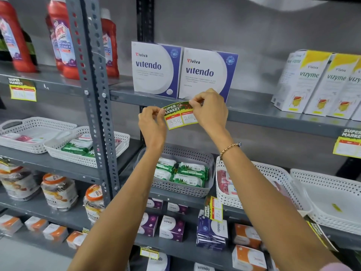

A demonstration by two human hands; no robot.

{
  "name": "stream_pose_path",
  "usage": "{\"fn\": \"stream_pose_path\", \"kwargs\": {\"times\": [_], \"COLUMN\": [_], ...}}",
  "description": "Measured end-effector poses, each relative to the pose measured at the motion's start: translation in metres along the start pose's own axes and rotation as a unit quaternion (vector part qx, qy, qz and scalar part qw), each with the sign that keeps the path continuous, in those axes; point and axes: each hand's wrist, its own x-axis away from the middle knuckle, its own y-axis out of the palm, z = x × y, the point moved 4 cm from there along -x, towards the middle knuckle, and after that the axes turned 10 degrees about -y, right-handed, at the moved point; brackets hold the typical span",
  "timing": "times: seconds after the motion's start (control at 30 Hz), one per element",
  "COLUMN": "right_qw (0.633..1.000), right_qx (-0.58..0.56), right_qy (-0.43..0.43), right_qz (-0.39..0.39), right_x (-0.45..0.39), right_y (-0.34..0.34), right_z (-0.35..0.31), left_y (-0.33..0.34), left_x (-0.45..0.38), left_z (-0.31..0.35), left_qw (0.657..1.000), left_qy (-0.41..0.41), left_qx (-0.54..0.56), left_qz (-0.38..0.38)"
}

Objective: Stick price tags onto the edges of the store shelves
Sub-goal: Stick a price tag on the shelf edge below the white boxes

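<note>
I hold one price tag [179, 116] up against the front edge of the grey shelf [263, 112], just below the two Vitendo boxes [183, 72]. My left hand [151, 122] pinches the tag's left end between thumb and fingertips; my right hand [210, 112] pinches its top right corner, with a bracelet [229, 147] on that wrist. The tag is tilted, its left end higher, and I can read "350" written on it. Whether it already sticks to the edge I cannot tell. From the tag, red bottles [62, 38] stand at 10 o'clock, Vizyme boxes [316, 83] at 2 o'clock, and a basket [181, 173] of green packs sits at 6 o'clock. Other tags [23, 90] already hang on shelf edges at 9 and 3 o'clock.
</note>
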Motion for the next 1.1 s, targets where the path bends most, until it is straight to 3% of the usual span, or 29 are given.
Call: {"fn": "stream_pose_path", "kwargs": {"times": [0.23, 0.6, 0.83, 1.1], "right_qw": [0.998, 0.995, 0.982, 0.983], "right_qx": [-0.043, -0.065, -0.125, -0.11], "right_qy": [0.048, 0.053, 0.084, 0.057], "right_qz": [0.018, 0.061, 0.116, 0.133], "right_x": [0.028, 0.02, 0.016, 0.02], "right_y": [0.008, 0.023, 0.02, 0.025], "right_z": [0.005, 0.003, 0.005, 0.004], "left_y": [-0.01, -0.008, -0.005, -0.002], "left_x": [-0.02, -0.035, -0.035, -0.036], "left_z": [0.011, 0.007, 0.008, 0.004], "left_qw": [0.996, 0.994, 0.994, 0.991], "left_qy": [0.087, 0.091, 0.089, 0.115], "left_qx": [-0.028, -0.043, 0.002, -0.014], "left_qz": [-0.011, -0.049, -0.068, -0.061]}}
